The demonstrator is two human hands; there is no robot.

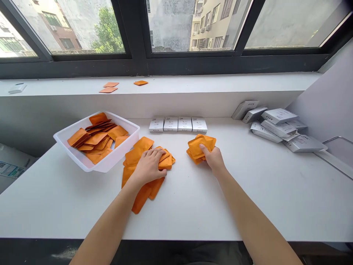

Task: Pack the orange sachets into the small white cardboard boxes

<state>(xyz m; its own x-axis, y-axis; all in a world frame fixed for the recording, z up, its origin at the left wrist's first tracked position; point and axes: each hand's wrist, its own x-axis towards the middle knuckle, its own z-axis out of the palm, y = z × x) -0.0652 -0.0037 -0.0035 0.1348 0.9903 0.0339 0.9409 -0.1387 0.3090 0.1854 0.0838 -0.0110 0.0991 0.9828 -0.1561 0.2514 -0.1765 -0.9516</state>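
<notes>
A loose heap of small flat orange packets (142,197) lies on the white table, left of centre. My left hand (150,165) rests over this heap with its fingers spread, the thumb pointing right. Further right, my right hand (213,158) pinches a small stack of orange packets (200,147) between thumb and fingers, close to the table top. The fingers under that stack are hidden. Beyond my left hand stands a translucent white plastic tub (103,168) holding many more orange packets (95,141).
Several small white boxes (178,124) stand in a row against the back ledge. At the right wall, more white boxes (278,127) are piled loosely. On the window sill lie an orange packet (141,82) and paler packets (109,89). A white container (13,165) is left of the table.
</notes>
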